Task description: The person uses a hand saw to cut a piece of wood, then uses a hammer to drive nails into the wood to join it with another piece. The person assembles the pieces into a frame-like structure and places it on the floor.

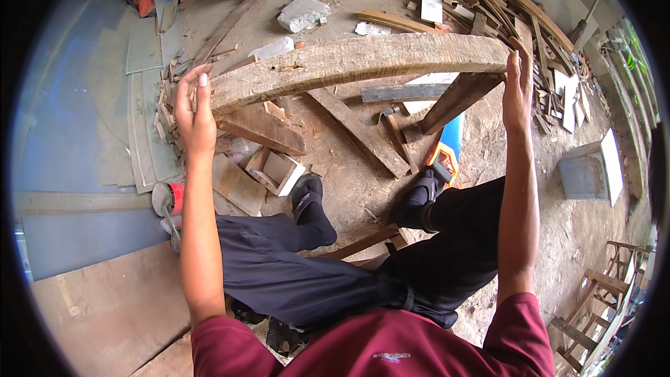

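A thick, rough wooden beam (363, 56) spans crosswise in front of me. Beneath its ends two wooden legs, the left leg (262, 129) and the right leg (460, 101), slant inward, so it looks like a bench or trestle frame. My left hand (197, 112) holds the beam's left end, thumb on the near side. At the opposite end, my right hand (517, 91) presses its palm and long fingers against the wood. Below lie a hammer (399, 136) with a wooden handle and a handsaw (444, 160) with an orange handle, beside my right foot.
A plank (359, 129) lies slantwise on the floor under the beam. Scrap wood (488, 0) is heaped at the far right, and a concrete chunk (303, 14) sits farther off. Glass sheets (143, 126) lean at left. A grey bin-like box (590, 167) stands at right.
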Action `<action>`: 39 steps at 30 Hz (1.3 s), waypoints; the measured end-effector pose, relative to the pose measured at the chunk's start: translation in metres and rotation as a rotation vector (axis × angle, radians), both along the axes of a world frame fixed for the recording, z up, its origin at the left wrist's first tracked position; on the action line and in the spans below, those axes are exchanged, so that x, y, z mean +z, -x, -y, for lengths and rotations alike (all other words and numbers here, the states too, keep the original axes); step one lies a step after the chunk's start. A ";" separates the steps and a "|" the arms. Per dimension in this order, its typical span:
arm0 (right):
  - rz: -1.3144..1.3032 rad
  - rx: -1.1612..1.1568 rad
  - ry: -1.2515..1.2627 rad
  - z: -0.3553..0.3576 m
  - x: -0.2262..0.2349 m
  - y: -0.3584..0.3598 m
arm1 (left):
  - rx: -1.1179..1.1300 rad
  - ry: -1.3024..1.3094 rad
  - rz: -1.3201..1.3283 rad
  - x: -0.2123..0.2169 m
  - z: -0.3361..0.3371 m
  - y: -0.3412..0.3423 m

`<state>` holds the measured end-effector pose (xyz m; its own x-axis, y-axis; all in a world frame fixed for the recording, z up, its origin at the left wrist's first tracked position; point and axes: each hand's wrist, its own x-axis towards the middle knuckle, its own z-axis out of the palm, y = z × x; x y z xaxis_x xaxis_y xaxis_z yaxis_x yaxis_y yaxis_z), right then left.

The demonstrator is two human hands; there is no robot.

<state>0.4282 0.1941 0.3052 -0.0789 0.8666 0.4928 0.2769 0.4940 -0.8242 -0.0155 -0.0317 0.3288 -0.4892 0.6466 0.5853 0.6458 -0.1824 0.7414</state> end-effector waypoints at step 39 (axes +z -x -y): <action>-0.072 0.019 0.027 0.000 -0.002 0.003 | 0.096 0.031 0.293 0.009 0.029 0.029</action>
